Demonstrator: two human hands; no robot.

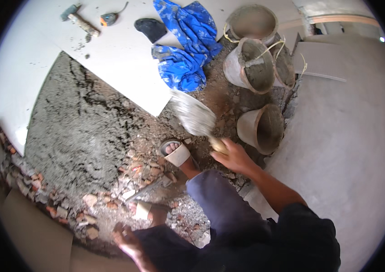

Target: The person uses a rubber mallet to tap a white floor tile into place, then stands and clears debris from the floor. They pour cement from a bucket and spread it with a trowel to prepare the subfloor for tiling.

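My right hand (231,156) grips the pale handle of a trowel (196,115). Its wide, mortar-smeared blade is blurred and points up and left, close to the corner of a large white tile (124,63). Near my left knee hangs my left hand (129,244), slightly blurred, its fingers apart and nothing seen in them. To the left, a bed of wet grey mortar (77,131) lies beside the white tiles, its surface rough and dark-cracked along the far right side.
Mortar-coated buckets stand at the right: one tilted bucket (262,129), others grouped behind it, including a wide bucket (252,22). On the tile lie a crumpled blue sheet (188,41), a dark pad (150,30), a tape measure (109,19) and a hammer (80,20). Broken rubble (90,199) surrounds my sandalled feet.
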